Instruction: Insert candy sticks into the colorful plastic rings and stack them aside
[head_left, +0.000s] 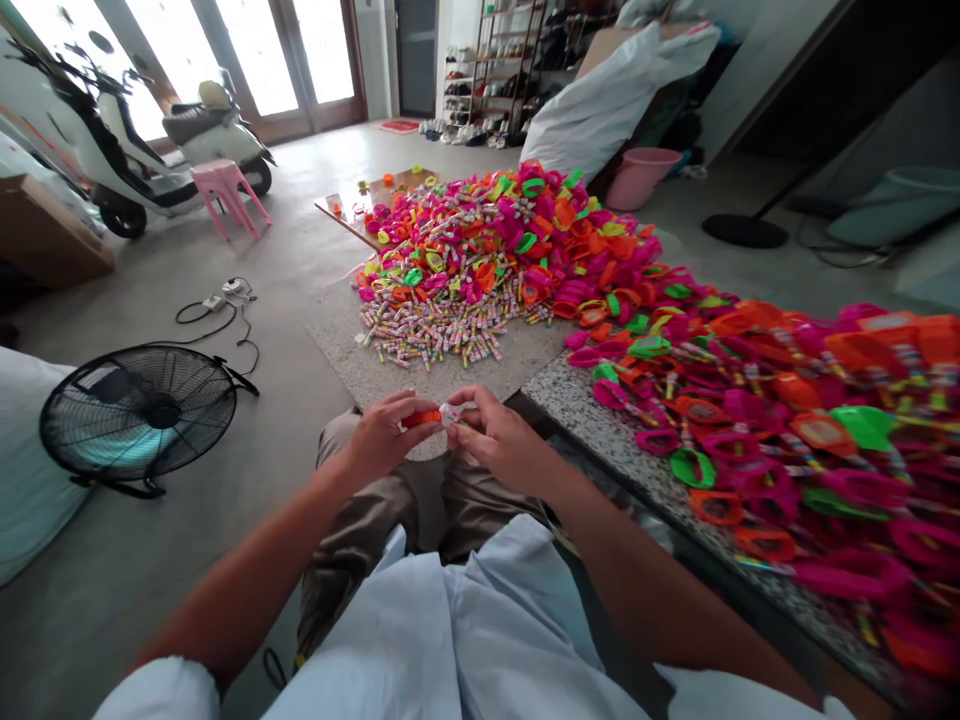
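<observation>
My left hand (384,432) is closed on an orange plastic piece (422,418) in front of my lap. Close against it, my right hand (491,432) pinches a small whitish patterned piece (448,413) that touches the orange one's right end. Finer detail of both pieces is hidden by my fingers. Beyond my hands, a heap of pink, orange, green and yellow plastic pieces (480,235) lies on a speckled slab (330,330). Many small striped tubes (442,335) are spread at its near edge.
More coloured pieces (750,430) cover the speckled counter (592,430) at my right. A black fan (159,411) stands at left, with cables (225,310) on the floor behind it. Farther off are a pink stool (225,180), a scooter (202,140) and a pink bucket (641,180).
</observation>
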